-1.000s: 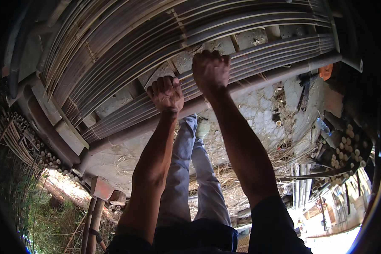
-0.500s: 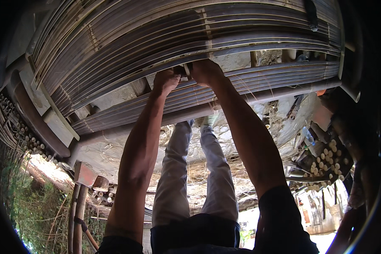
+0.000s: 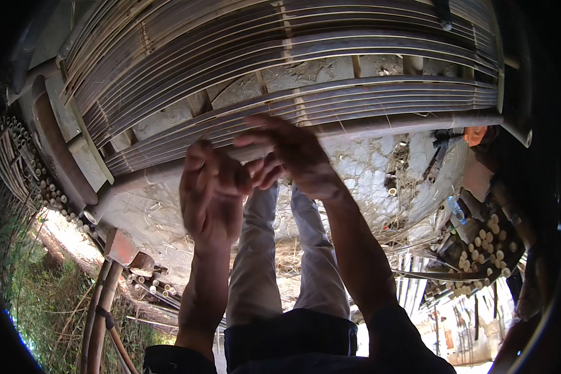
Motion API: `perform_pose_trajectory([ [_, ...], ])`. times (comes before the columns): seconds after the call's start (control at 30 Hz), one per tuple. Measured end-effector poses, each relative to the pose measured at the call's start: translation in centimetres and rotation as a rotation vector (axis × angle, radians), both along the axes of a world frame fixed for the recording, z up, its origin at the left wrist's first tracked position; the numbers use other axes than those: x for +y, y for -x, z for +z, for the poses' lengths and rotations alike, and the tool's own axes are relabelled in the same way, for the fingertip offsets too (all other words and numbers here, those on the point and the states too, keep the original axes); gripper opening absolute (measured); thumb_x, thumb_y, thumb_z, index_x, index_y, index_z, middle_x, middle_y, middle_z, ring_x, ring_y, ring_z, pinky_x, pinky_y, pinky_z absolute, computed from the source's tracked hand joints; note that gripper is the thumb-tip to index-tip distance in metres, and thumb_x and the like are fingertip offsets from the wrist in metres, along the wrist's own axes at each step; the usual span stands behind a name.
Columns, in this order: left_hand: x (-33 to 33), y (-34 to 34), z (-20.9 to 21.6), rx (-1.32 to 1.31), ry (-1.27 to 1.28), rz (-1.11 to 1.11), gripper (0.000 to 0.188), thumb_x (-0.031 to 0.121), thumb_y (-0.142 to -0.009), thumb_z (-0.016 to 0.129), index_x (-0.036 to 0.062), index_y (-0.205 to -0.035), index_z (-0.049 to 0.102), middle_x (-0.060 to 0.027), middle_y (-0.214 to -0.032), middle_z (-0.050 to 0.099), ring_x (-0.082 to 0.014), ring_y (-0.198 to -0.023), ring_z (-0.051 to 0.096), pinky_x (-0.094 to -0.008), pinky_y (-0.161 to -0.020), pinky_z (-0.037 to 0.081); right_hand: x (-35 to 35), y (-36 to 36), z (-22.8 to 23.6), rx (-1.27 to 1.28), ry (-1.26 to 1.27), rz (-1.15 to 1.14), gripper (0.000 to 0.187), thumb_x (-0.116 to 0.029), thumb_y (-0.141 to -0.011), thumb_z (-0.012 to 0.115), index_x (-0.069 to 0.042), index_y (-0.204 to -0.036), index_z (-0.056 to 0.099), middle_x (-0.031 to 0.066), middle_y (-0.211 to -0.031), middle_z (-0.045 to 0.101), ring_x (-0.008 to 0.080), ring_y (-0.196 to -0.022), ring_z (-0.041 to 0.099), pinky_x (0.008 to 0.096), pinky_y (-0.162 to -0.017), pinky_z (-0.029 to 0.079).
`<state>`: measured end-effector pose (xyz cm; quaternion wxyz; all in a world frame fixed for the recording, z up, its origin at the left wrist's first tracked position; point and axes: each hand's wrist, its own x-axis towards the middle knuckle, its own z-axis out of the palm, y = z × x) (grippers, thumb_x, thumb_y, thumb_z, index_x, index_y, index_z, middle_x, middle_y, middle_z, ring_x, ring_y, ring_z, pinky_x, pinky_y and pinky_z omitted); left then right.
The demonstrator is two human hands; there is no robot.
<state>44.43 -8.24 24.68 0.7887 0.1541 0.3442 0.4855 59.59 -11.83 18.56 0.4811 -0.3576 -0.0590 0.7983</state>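
My left hand (image 3: pixel 215 190) is raised in front of the near edge of a bamboo slat bench, its fingers curled in. If it holds anything, that is too small or blurred to make out. Close beside it, my right hand (image 3: pixel 299 159) has its fingers bent and spread, and nothing shows between them. The fingertips of both hands meet or nearly meet. Beyond them are the dark bamboo slats (image 3: pixel 380 103), in a narrow near band and a wider far one, with a gap between. A round bamboo rail (image 3: pixel 411 123) runs along the near side.
Cut bamboo poles are stacked at the right (image 3: pixel 480 246) and far left (image 3: pixel 37 168). A clear plastic bottle (image 3: pixel 455 210) and an orange object (image 3: pixel 475 135) lie at the right. Upright poles (image 3: pixel 101 311) stand at lower left. Stone paving (image 3: pixel 361 165) lies below the bench.
Both hands have come off the slats and back toward me, into the space before the near rail. The gap between the slat bands looks wider, and the dark thing between my hands no longer shows.
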Motion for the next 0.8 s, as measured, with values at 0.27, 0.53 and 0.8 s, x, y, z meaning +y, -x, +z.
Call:
perform_pose_trajectory([
  [0.27,0.3,2.3,-6.2,1.218,-0.313,-0.377,0.040,0.026,-0.093,0.063,-0.0009,-0.122,0.057,-0.0192,-0.119,0.064,-0.0279,-0.111,0.062,-0.0390,-0.096,0.047,-23.0,-8.1,-1.7,-1.392,0.405,-0.041,0.032,-0.006,-0.084,0.071,-0.008,-0.112,0.058,-0.0010,-0.065,0.046,0.0070,-0.059,0.039,0.0285,-0.047,0.034],
  [0.53,6.5,6.8,-23.4,1.202,-0.468,-0.856,0.057,0.035,-0.094,0.061,0.0066,-0.141,0.043,-0.0123,-0.123,0.064,-0.0280,-0.115,0.061,-0.0396,-0.097,0.047,-78.7,-21.8,13.1,-1.374,0.860,1.788,0.039,-0.021,-0.077,0.065,0.002,-0.109,0.060,0.0240,-0.103,0.063,0.0393,-0.099,0.060,0.0494,-0.086,0.050],
  [0.8,6.4,2.7,-22.2,1.175,-0.382,-1.117,0.048,0.046,-0.096,0.055,0.0113,-0.129,0.060,-0.0113,-0.118,0.067,-0.0261,-0.110,0.064,-0.0353,-0.095,0.047,-48.2,-9.5,2.5,-1.391,0.633,1.518,0.047,-0.021,-0.075,0.069,-0.010,-0.119,0.058,0.0144,-0.112,0.063,0.0318,-0.104,0.063,0.0430,-0.086,0.053],
])
